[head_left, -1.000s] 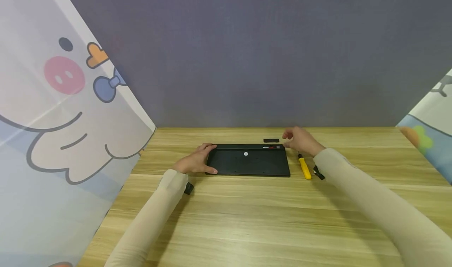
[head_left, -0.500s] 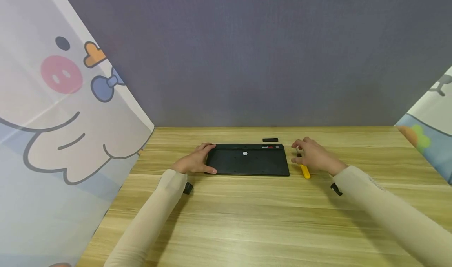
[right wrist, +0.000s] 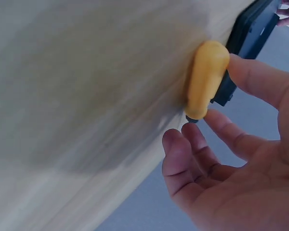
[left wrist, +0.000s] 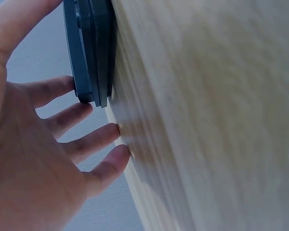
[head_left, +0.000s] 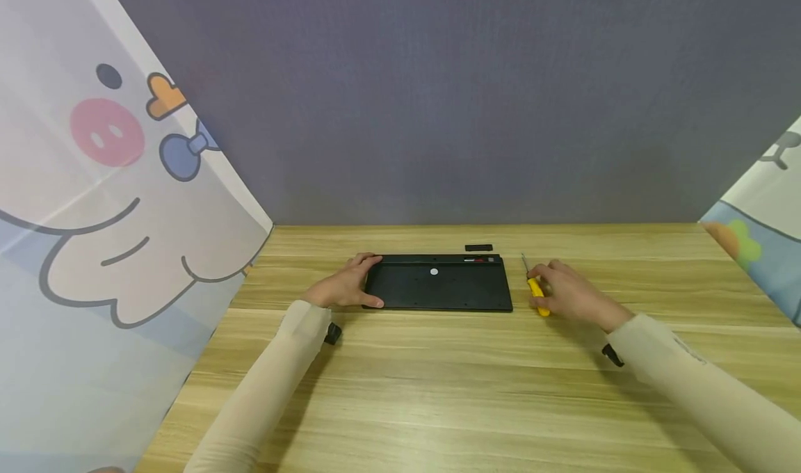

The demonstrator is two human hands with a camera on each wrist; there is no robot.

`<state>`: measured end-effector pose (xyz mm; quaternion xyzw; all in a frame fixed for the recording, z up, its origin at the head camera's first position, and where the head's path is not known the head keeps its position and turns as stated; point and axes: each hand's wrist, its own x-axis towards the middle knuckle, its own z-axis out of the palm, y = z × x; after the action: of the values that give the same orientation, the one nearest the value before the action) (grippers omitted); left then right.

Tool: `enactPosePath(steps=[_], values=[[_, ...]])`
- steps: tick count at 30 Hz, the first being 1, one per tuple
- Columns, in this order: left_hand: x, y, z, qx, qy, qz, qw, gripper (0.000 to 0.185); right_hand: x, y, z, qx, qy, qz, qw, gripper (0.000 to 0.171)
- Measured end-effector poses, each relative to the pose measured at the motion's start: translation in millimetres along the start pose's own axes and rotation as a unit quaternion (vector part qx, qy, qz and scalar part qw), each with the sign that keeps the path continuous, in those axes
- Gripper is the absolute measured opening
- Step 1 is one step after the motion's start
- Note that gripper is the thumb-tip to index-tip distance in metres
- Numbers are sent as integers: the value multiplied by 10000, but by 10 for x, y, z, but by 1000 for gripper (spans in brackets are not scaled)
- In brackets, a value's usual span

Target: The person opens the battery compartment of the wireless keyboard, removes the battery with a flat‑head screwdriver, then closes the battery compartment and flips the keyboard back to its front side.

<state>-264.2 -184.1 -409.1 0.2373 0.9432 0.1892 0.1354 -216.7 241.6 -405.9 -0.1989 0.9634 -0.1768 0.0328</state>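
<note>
Bracing flat black slab (head_left: 441, 287), left hand (head_left: 346, 285) relaxed; right hand (head_left: 572, 293) pinching smooth yellow screwdriver (head_left: 537, 294).

1. We see a wood-grain tabletop (head_left: 438, 389) under everything
2. We find a small black strip (head_left: 478, 247) lying near its far edge
3. We face a grey wall (head_left: 438, 97) behind it
4. We note cartoon-printed curtains at the left (head_left: 94, 181) and right (head_left: 763, 215)
</note>
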Motion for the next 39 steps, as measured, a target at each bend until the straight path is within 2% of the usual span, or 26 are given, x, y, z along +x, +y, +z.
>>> enactPosePath(steps=[6,15,27,32,36,39], values=[[-6,21,-21,-35,3,-24,10000,98,-49,38,31,175,53,-106,9998,48],[-9,21,-26,-24,14,-7,10000,98,-66,49,31,597,-414,191,9972,49],[-16,25,-16,46,17,-5,10000,99,-96,47,31,548,5,319,9980,45],[-7,16,-11,54,20,23,10000,99,-86,44,4,710,345,392,9961,41],[-2,9,-6,49,18,22,10000,100,-55,44,-26,716,1004,176,9922,35],[-1,12,-8,26,22,3,10000,100,-39,25,-61,566,1589,-63,9857,31]])
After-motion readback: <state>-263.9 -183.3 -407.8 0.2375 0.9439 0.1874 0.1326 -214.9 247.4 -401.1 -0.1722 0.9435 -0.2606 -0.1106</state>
